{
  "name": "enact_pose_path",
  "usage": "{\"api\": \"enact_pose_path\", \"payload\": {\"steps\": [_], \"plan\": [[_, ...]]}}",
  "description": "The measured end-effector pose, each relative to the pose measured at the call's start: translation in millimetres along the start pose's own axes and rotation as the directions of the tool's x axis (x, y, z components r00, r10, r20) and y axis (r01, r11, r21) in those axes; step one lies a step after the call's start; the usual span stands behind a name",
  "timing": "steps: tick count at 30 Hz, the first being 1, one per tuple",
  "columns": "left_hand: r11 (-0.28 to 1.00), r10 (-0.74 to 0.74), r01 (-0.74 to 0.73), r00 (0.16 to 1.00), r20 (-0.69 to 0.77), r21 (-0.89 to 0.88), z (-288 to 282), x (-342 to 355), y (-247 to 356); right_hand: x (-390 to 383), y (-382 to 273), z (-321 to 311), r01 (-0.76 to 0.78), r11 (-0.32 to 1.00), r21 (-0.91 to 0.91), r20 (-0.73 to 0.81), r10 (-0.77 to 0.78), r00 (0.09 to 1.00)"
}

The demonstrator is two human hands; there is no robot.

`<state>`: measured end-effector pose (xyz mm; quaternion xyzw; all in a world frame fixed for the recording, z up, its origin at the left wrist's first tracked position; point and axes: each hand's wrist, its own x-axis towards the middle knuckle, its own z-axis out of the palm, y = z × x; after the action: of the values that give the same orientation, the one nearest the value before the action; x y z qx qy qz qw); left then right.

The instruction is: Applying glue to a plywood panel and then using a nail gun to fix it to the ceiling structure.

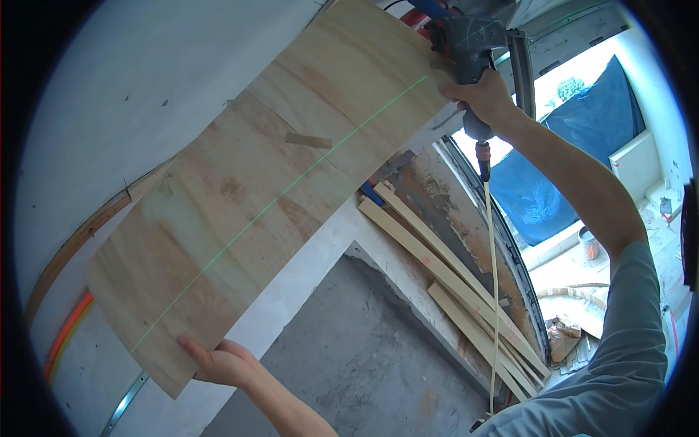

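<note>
Plywood board [269, 182], long and pale with brownish stains, is pressed flat against the white ceiling [109, 109], running from lower left to upper right in the head view. A thin green laser line [291, 186] crosses its face lengthwise. The left hand [222, 362] props the board at its lower edge near the near end, fingers spread flat under the wood rather than curled around it. At the far end, the right hand [484, 96] is closed tight around the grip of a grey nail gun [466, 44], whose nose meets the board's upper corner. A pale air hose [494, 277] hangs from the base of the tool's handle and drops straight down past the grey sleeve of the right arm. Beyond the board, several wooden battens [444, 273] lean against a rough concrete wall [364, 357]. An orange conduit [69, 328] runs along the ceiling at left. A blue tarpaulin [568, 160] covers part of the bright window opening at right.
</note>
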<state>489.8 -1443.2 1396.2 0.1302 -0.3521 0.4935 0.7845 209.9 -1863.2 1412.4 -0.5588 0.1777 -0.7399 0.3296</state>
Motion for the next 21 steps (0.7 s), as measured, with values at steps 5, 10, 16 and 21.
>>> {"api": "enact_pose_path", "payload": {"steps": [5,10,16,21], "plan": [[0.997,0.062,-0.063,0.998,0.023,0.046,17,9,-8,13,-24,8,0.038,0.992,-0.124,-0.006,-0.039,0.999],[0.994,0.108,-0.109,0.990,0.094,0.001,32,19,-31,33,-27,16,0.066,0.976,-0.207,-0.067,-0.081,0.994],[0.984,0.089,-0.097,0.995,0.054,0.153,49,21,-20,30,-34,26,0.032,0.974,-0.224,-0.031,-0.040,0.999],[0.963,0.119,-0.136,0.989,0.085,0.233,48,28,-27,27,-32,36,0.028,0.981,-0.190,-0.003,-0.030,1.000]]}}
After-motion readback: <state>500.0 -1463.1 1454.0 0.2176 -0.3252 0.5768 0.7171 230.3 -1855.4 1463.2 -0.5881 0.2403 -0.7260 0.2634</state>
